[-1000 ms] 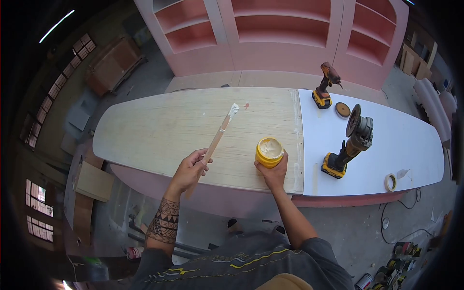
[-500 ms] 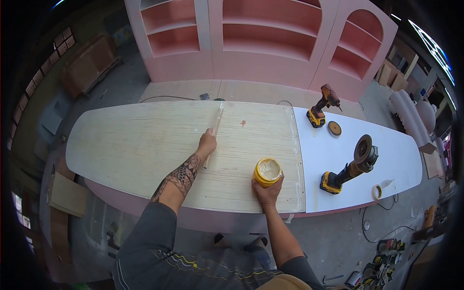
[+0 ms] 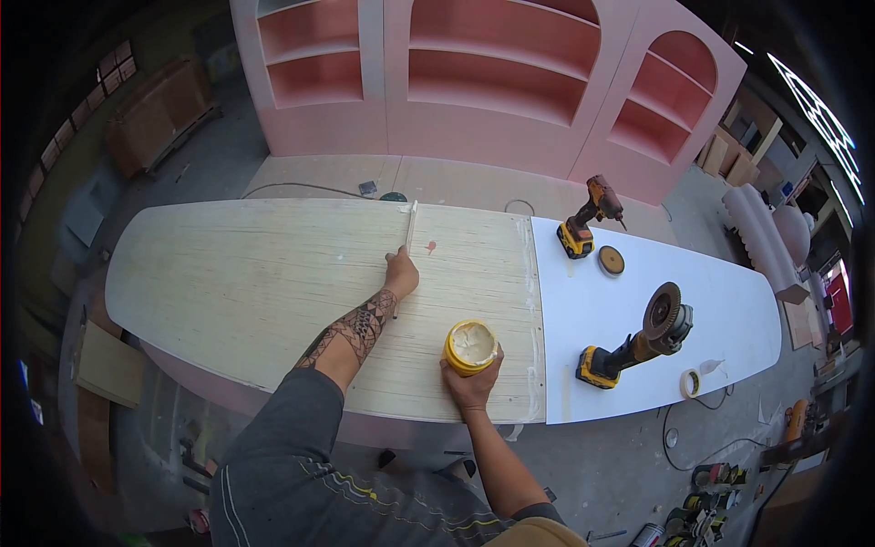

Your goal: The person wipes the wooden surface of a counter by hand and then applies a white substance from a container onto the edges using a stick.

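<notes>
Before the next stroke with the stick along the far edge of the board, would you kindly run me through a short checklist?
1. Left hand grips the wooden stick: ok.
2. Stick tip reaches the plywood board's far edge: ok.
3. Right hand steadies the yellow tub, which stands upright and open: ok.
4. Filler left in the tub: ok, some shows.
5. Filler on the stick tip: cannot tell.
6. Grinder and drill lie apart on the white panel: ok.

right hand [image 3: 471,387]: palm hidden behind the yellow tub [image 3: 470,347]
left hand [image 3: 400,273]: covers the middle of the wooden stick [image 3: 407,239]
stick tip: at the bench's far edge, too small to tell if coated
tools, lower right floor [image 3: 729,510]: too small and blurred to name
</notes>
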{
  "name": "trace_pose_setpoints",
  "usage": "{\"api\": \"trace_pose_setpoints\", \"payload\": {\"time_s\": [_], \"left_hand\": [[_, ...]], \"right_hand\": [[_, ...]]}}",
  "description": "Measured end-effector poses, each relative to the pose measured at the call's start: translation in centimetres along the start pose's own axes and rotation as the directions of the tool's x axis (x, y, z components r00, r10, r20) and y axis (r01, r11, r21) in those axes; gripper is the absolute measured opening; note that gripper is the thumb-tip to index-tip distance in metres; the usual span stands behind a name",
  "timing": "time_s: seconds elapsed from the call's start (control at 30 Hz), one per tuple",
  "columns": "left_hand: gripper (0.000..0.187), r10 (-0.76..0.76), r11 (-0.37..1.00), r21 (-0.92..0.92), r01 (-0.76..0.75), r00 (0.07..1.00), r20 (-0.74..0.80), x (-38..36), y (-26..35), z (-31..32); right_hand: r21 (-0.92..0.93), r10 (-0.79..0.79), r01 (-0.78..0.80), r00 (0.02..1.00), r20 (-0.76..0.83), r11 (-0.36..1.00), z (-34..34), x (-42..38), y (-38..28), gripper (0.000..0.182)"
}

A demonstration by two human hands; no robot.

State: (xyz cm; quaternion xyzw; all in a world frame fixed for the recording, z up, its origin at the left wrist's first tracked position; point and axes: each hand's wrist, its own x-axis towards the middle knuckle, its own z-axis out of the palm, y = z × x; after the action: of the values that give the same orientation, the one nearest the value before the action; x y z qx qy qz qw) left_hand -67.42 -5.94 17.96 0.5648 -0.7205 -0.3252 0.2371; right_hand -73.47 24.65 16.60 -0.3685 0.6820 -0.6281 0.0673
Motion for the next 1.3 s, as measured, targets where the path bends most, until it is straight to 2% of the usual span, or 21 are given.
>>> {"api": "trace_pose_setpoints", "payload": {"time_s": [0.1,0.17,0.27,0.4,0.47,0.6,0.67,0.77,0.9,1.07,1.3], "left_hand": [[0.052,0.001,1.000,0.023,-0.002,0.999,0.051,0.1,1.1,0.5],[0.053,0.085,0.993,0.076,-0.092,0.993,0.086,0.2,1.3,1.6],[0.055,0.112,0.987,0.096,-0.130,0.979,0.171,0.2,2.2,2.4],[0.053,0.163,0.981,0.086,-0.176,0.976,0.144,0.0,3.2,3.2],[0.050,0.318,0.940,0.074,-0.333,0.934,0.164,0.0,3.2,2.3],[0.049,0.210,0.974,0.062,-0.218,0.971,0.116,-1.5,2.4,-2.3],[0.049,0.090,0.994,0.064,-0.086,0.994,-0.066,-0.8,-1.2,-3.2],[0.049,0.037,0.995,0.093,-0.030,0.996,-0.075,-1.3,-2.8,-5.2],[0.050,0.026,0.996,0.087,-0.018,0.996,-0.087,-0.7,-2.9,-3.8],[0.048,0.073,0.996,0.039,-0.074,0.997,0.019,-0.6,-1.2,-0.6],[0.054,0.027,0.999,0.022,-0.026,0.999,-0.036,-1.3,-0.6,-0.3]], "right_hand": [[0.000,-0.004,0.004,1.000,0.002,1.000,-0.2,0.2,-0.7,0.101],[0.018,0.002,-0.002,1.000,-0.001,1.000,-0.1,0.2,-0.6,0.101],[0.030,-0.010,0.010,1.000,0.016,1.000,-0.3,0.2,-0.3,0.101],[0.021,-0.005,0.004,0.999,0.033,1.000,-0.3,0.2,-0.6,0.101],[0.018,0.011,-0.012,0.999,0.044,1.000,-0.5,0.2,-1.1,0.101],[0.020,0.023,-0.024,0.999,0.044,1.000,-0.7,0.4,-1.4,0.102],[0.021,0.021,-0.022,0.999,0.044,1.000,-0.6,0.3,-1.4,0.102],[0.010,-0.008,0.008,0.999,0.037,1.000,-0.5,0.4,-1.1,0.102],[0.009,-0.016,0.016,0.999,0.028,1.000,-0.3,0.4,-1.0,0.102],[-0.015,-0.026,0.026,0.999,0.032,1.000,-0.4,0.4,-1.2,0.101],[0.020,-0.009,0.009,1.000,0.018,1.000,-0.2,0.4,-1.2,0.098]]}}
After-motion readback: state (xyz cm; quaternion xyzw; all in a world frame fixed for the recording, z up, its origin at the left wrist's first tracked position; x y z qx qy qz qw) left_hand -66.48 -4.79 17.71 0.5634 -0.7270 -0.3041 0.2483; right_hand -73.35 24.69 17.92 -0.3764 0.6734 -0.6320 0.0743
